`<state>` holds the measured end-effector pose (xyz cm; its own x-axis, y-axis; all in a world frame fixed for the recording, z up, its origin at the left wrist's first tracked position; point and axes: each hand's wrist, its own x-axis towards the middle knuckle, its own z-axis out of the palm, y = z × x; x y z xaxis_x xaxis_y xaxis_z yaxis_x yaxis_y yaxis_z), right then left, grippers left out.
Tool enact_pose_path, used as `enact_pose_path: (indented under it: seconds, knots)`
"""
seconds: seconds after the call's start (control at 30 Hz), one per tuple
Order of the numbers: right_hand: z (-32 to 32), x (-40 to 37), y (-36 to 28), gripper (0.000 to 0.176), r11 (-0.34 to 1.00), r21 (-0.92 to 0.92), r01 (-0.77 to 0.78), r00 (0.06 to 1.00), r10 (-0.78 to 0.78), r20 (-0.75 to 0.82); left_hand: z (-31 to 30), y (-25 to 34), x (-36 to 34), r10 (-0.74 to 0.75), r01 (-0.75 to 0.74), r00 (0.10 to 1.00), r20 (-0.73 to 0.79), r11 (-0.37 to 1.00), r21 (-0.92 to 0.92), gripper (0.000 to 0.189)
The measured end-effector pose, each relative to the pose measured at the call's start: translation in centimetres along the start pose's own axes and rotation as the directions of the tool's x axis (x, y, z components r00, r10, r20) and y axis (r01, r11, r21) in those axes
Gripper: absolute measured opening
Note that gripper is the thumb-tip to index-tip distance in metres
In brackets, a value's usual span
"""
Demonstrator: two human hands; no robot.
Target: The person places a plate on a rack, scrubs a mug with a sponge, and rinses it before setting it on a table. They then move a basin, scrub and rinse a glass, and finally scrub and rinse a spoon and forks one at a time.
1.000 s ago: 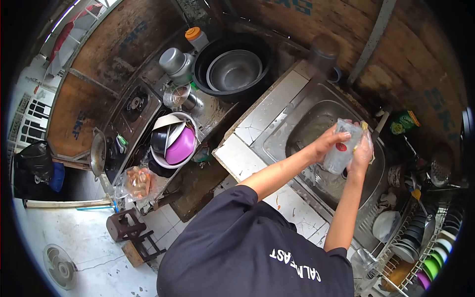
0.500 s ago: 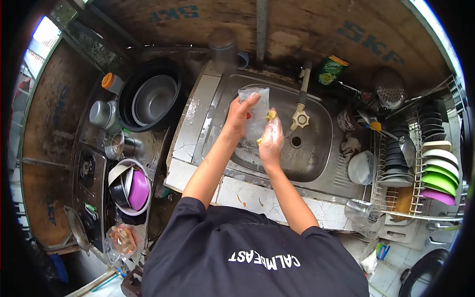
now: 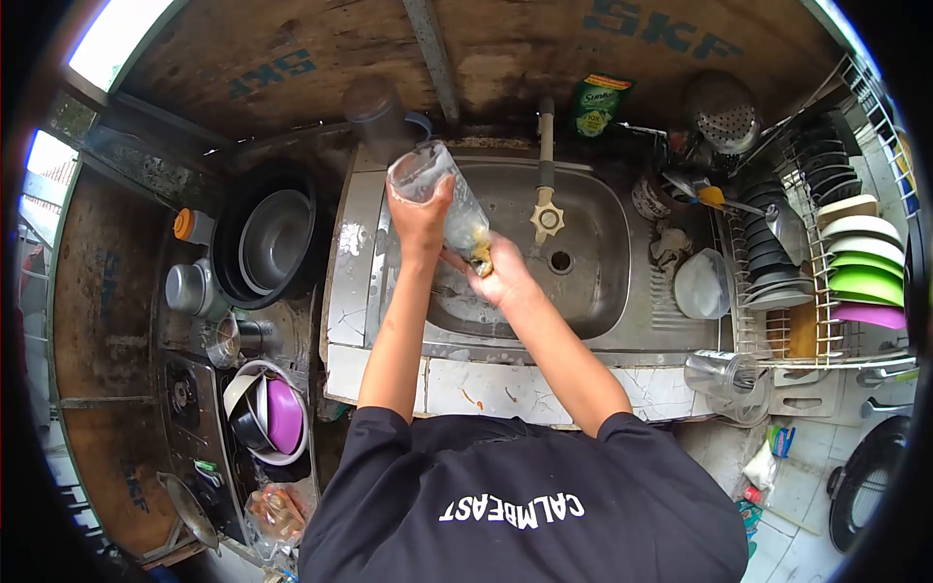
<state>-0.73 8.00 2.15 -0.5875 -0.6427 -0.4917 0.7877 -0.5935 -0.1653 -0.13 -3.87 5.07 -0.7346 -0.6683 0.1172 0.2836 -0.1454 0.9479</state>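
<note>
My left hand is wrapped around a tall clear plastic container, held tilted over the left part of the metal sink. Its wide end points up and left, and its lower end slants towards my right hand. That hand is closed on a yellowish sponge, pressed against the container's lower end. My fingers partly hide the sponge. To the right of both hands, the tap with its cream star-shaped handle hangs over the basin near the drain.
A dish rack with plates and bowls stands at right. A translucent bowl sits on the drainboard. Behind the sink is a green soap pouch. At left are a large black basin, a stove and a tub of dishes.
The container has tilted more and moved left. My right hand has brought the sponge from beside it onto its lower end. The camera view has shifted.
</note>
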Motion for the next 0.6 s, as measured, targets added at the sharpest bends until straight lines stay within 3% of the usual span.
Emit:
enact_pose_path:
  seconds: [0.07, 0.13, 0.2, 0.27, 0.33, 0.4, 0.43, 0.53, 0.57, 0.6]
  knots:
    - [-0.5, 0.4, -0.4, 0.03, 1.0, 0.0, -0.017, 0.993, 0.017, 0.116, -0.5, -1.1, 1.7, 0.157, -0.153, 0.987, -0.025, 0.981, 0.12, 0.062]
    - [-0.6, 0.2, -0.5, 0.029, 1.0, -0.028, -0.004, 0.995, 0.007, 0.098, -0.3, -0.4, 0.5, 0.096, -0.095, 0.995, -0.018, 0.993, 0.068, 0.063]
    - [-1.7, 1.0, -1.0, 0.028, 0.99, -0.137, -0.029, 0.994, 0.043, 0.099, 0.7, 0.3, -1.4, 0.186, -0.191, 0.981, 0.049, 0.975, 0.117, 0.065]
    - [-2.2, 1.0, -0.8, 0.027, 0.994, -0.108, 0.0, 0.991, 0.015, 0.132, 0.2, 0.1, -2.2, 0.069, -0.072, 0.997, 0.045, 0.996, 0.062, 0.064]
    - [-3.0, 1.4, -0.3, 0.029, 0.992, -0.122, -0.03, 0.999, 0.026, -0.029, -0.4, -1.8, -1.7, 0.125, -0.124, 0.992, 0.009, 0.969, 0.214, 0.057]
    - [-4.0, 1.2, 0.4, 0.03, 0.997, -0.017, -0.079, 0.994, 0.08, 0.079, -0.4, -3.1, -0.3, 0.276, -0.259, 0.961, -0.025, 0.925, 0.278, 0.056]
    - [-4.7, 1.1, 0.2, 0.031, 0.995, 0.007, -0.098, 0.981, 0.095, 0.168, -0.9, -3.7, 0.3, 0.208, -0.195, 0.978, -0.025, 0.948, 0.252, 0.058]
    - [-7.6, -0.2, -0.9, 0.032, 0.992, -0.071, -0.106, 0.981, 0.116, 0.157, -1.8, -6.4, -0.2, 0.106, -0.116, 0.993, 0.052, 0.955, 0.272, 0.061]
    - [-10.3, 0.0, -1.3, 0.032, 0.98, -0.142, -0.142, 0.979, 0.16, 0.125, -2.3, -7.6, -0.5, 0.098, -0.127, 0.991, 0.093, 0.909, 0.397, 0.062]
    - [-11.1, -1.6, -2.0, 0.032, 0.982, -0.132, -0.134, 0.981, 0.15, 0.121, -1.9, -7.3, -1.3, 0.091, -0.125, 0.99, 0.104, 0.91, 0.396, 0.062]
